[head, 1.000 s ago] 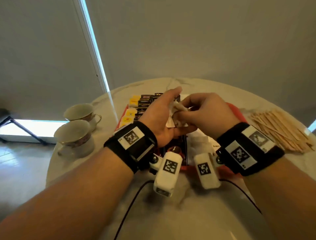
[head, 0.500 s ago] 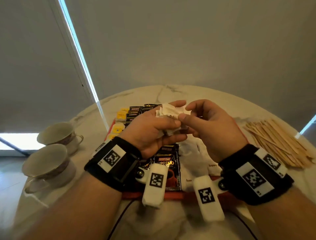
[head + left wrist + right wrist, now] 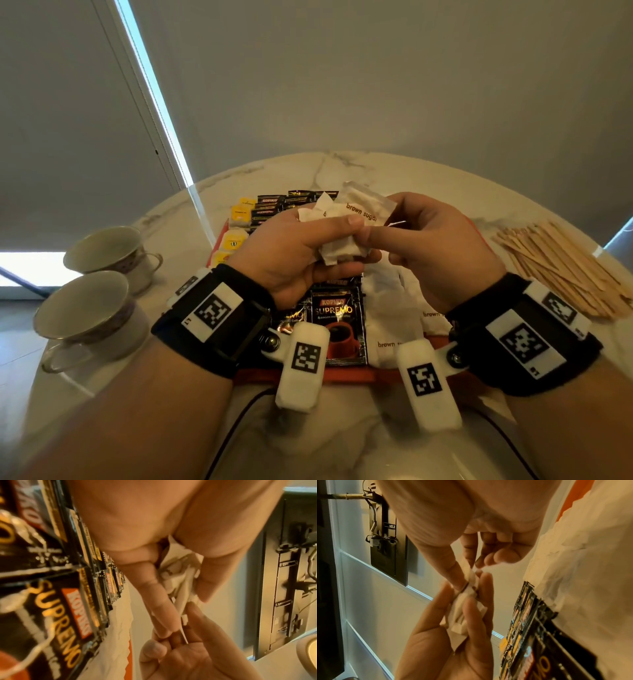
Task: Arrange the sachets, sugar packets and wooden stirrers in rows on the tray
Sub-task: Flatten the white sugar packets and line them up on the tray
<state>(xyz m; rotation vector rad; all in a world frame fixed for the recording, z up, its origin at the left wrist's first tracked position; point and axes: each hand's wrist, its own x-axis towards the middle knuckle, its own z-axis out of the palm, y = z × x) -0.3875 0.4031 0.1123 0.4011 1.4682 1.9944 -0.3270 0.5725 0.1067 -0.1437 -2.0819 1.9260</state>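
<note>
Left hand (image 3: 291, 253) clutches sugar packets (image 3: 337, 248) — right hand (image 3: 435, 246) now pinching one, seemingly drawn further out.

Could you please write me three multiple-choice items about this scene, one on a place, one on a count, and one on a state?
1. Where does the pile of wooden stirrers lie?
A. On the table to the right of the tray
B. Inside a teacup
C. In the left hand

2. How many teacups stand on the table?
A. One
B. Two
C. Four

3. What is the left hand doing?
A. Resting flat on the table
B. Gripping a bunch of white sugar packets
C. Lifting a teacup

Answers:
1. A, the stirrers lie on the marble beyond the orange tray rim, off to the right.
2. B, two cups sit one behind the other at the left edge.
3. B, its fingers curl round the sugar packets, while the right hand pinches one marked brown sugar.
</note>
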